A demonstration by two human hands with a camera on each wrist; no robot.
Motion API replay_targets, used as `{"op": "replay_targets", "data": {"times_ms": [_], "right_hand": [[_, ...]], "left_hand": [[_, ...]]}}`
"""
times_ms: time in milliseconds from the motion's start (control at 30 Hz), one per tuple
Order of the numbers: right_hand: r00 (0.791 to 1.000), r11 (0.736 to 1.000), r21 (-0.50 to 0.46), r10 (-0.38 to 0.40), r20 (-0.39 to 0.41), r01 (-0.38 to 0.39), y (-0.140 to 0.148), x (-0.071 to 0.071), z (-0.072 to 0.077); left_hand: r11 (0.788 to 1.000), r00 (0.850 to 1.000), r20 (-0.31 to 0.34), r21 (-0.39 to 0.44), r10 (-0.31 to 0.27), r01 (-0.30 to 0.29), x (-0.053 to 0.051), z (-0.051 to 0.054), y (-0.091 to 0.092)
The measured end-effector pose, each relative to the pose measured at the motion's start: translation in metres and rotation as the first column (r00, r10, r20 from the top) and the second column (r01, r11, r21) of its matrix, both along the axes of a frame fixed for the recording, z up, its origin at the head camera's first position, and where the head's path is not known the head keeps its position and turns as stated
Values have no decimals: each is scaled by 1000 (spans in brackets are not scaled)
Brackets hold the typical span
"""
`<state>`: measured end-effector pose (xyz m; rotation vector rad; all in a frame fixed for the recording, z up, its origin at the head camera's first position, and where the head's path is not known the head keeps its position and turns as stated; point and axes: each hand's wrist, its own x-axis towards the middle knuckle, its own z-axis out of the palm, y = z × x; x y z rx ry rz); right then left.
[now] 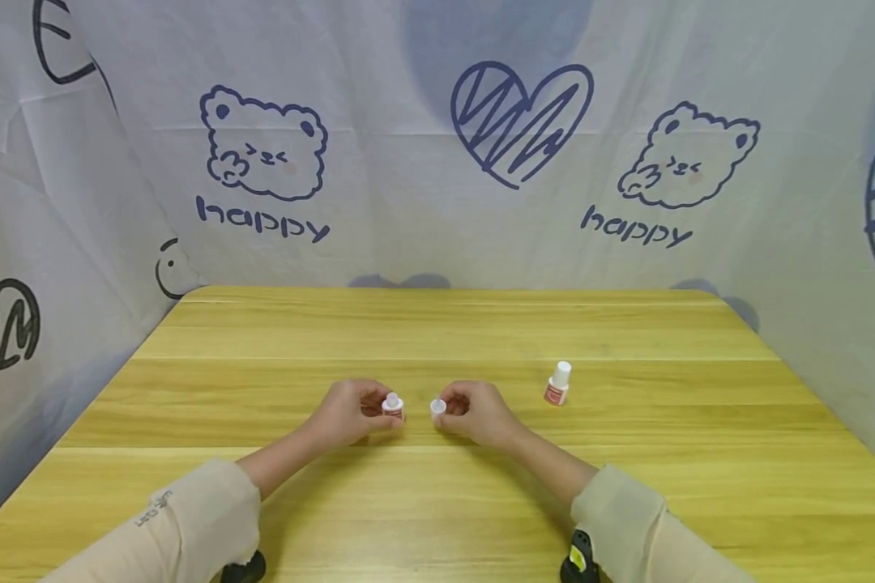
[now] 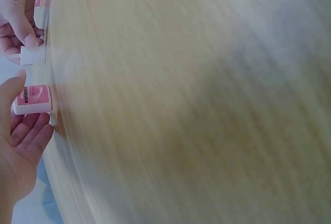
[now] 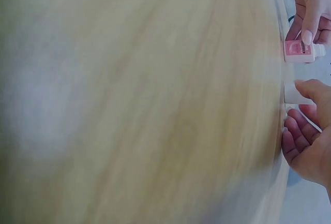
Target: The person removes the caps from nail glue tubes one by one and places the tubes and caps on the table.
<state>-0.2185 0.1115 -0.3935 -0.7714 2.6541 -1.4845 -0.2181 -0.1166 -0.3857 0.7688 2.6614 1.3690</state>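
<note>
In the head view my left hand [image 1: 350,413] holds a small white bottle [image 1: 393,407] with a red label, upright at the tabletop. Its cap is off and a pale nozzle shows on top. A short gap to the right, my right hand [image 1: 481,413] pinches a white cap [image 1: 438,408] between thumb and fingers. The cap's rim faces up, and the left wrist view shows a thin pale stem rising from the cap [image 2: 33,55]. The label of the held bottle [image 3: 299,50] also shows in the right wrist view.
A second white bottle [image 1: 557,384] with a red label and its cap on stands to the right of my right hand. The wooden table [image 1: 437,502] reaches back to a white curtain [image 1: 394,178] with printed bears and hearts.
</note>
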Motion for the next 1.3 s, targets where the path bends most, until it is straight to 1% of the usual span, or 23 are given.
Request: {"op": "replay_targets", "data": {"times_ms": [33, 167, 233, 333, 433, 567, 700, 733, 867, 967, 1100, 1200, 1300], "right_hand": [[1000, 1000, 18, -5, 17, 4, 0, 0, 0], [1000, 995, 103, 5, 0, -5, 4, -1, 4], [1000, 990, 144, 4, -3, -3, 7, 0, 8], [1000, 980, 198, -14, -5, 15, 12, 2, 16], [999, 972, 232, -32, -26, 37, 19, 3, 27], [996, 965, 251, -58, -67, 73, 28, 2, 39], [990, 962, 247, -90, -104, 114, 38, 1, 50], [989, 963, 241, -93, -119, 119, 40, 1, 52], [975, 961, 231, -109, -192, 153, 50, -1, 60], [964, 955, 228, -135, -227, 188, 57, -3, 64], [955, 944, 227, -184, -235, 238, 67, -5, 69], [946, 937, 229, -208, -247, 266, 74, -5, 70], [935, 930, 231, -217, -280, 285, 81, -6, 70]], "left_hand": [[1000, 1000, 3, 3, -1, 1, 0, 0, 0], [1000, 1000, 9, 7, -9, 9, 0, 0, 0], [1000, 1000, 18, 12, -1, 1, 0, 1, 0], [1000, 1000, 18, 10, 13, -13, -2, 6, 0], [999, 999, 13, -6, 38, -38, -4, 13, 0], [998, 998, -10, -31, 55, -56, -6, 24, 1], [998, 998, -31, -34, 57, -58, -10, 34, 3], [998, 998, -33, -30, 60, -61, -10, 37, 4], [997, 995, -74, -28, 66, -68, -13, 49, 11], [996, 993, -98, -48, 67, -72, -16, 58, 17], [996, 994, -100, -73, 52, -59, -17, 68, 27], [996, 995, -99, -79, 34, -41, -17, 72, 35], [997, 995, -96, -73, 17, -24, -16, 75, 45]]}}
